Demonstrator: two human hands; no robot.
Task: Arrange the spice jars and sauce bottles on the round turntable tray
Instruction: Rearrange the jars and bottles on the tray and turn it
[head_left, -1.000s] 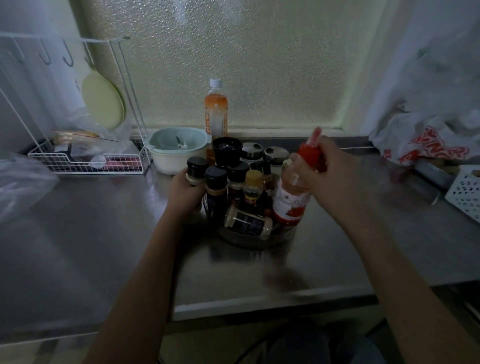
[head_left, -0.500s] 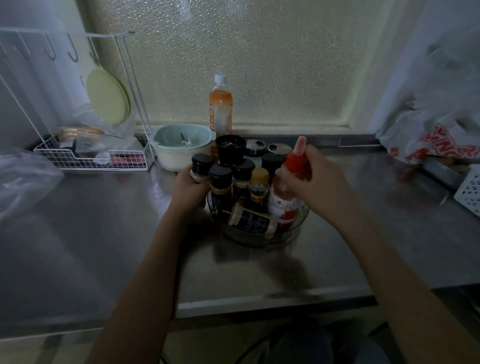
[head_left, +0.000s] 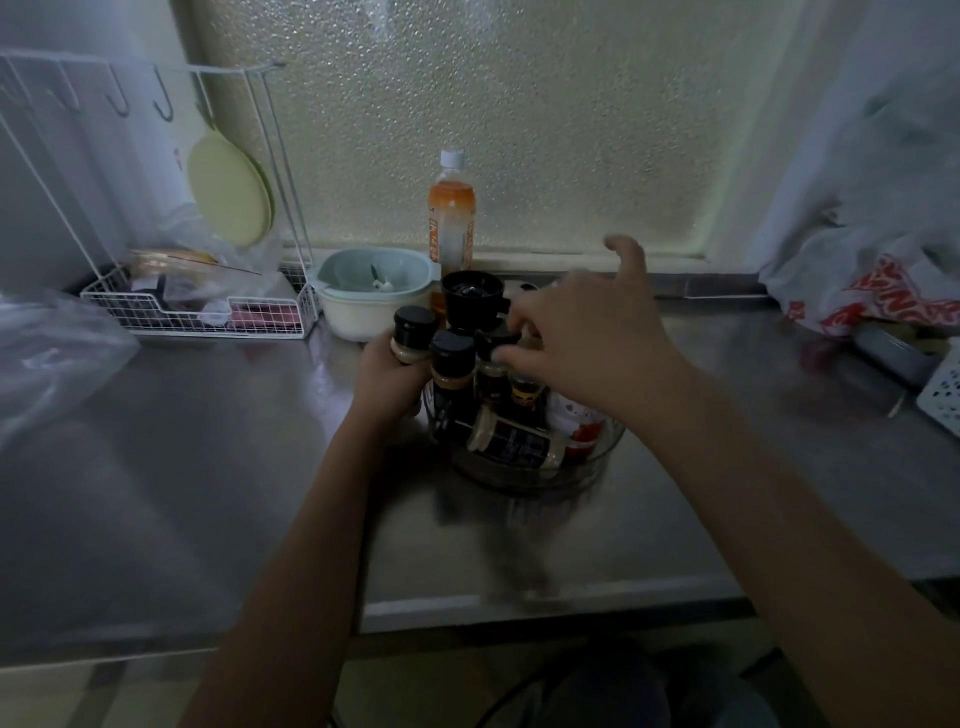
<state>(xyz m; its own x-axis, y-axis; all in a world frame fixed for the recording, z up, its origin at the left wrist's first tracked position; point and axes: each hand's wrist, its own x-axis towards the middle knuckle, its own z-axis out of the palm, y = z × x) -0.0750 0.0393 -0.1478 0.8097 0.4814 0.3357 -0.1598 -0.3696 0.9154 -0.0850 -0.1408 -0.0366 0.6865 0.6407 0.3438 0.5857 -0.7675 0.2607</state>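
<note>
A clear round turntable tray (head_left: 597, 462) stands on the steel counter, crowded with several dark-capped spice jars (head_left: 453, 358). One jar (head_left: 514, 441) lies on its side at the tray's front. A sauce bottle with a white and red label (head_left: 576, 423) stands at the tray's right, its top hidden under my right hand. My left hand (head_left: 387, 379) grips a black-capped spice jar (head_left: 413, 332) at the tray's left edge. My right hand (head_left: 587, 343) hovers over the tray with fingers spread, its fingertips at the caps of the middle jars. A wide black lid (head_left: 472, 299) rises at the back.
Behind the tray stand an orange drink bottle (head_left: 451, 218) and a pale bowl (head_left: 374, 291). A white wire rack (head_left: 197, 312) with a green plate (head_left: 228, 200) is at back left. Plastic bags (head_left: 883, 270) and a white basket (head_left: 943, 384) lie right. The counter's front edge (head_left: 519, 608) is near.
My right hand set the red-capped sauce bottle down in the tray's right side, let go of it and moved left over the jar caps. My left hand kept its jar.
</note>
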